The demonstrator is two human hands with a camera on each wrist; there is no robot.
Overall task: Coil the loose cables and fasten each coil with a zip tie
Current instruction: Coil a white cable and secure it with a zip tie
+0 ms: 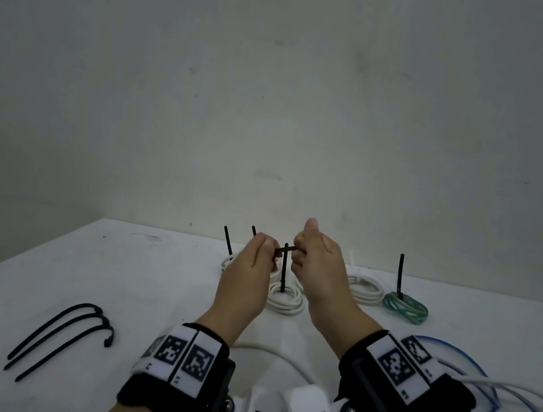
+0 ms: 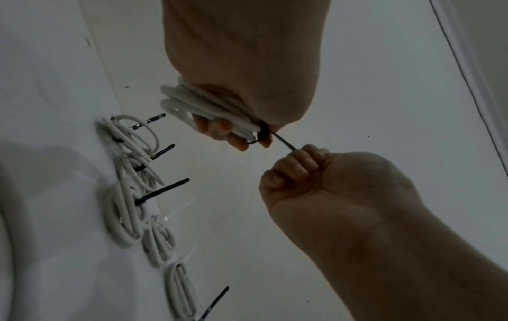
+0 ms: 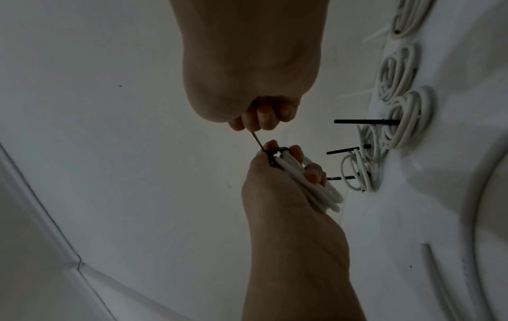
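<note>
Above the white table (image 1: 116, 272), the left hand (image 1: 247, 272) holds a small coil of white round cable (image 2: 192, 104), its fingers (image 2: 219, 128) curled round the bundled loops. 1 black plastic zip tie (image 2: 284, 142) wraps the coil in a band at the thumb. The tie's thin tail runs straight to the right hand (image 1: 317, 267), which is clenched on it in a fist. Tied white coils (image 2: 123, 217) lie behind on the table, their tails standing up.
</note>
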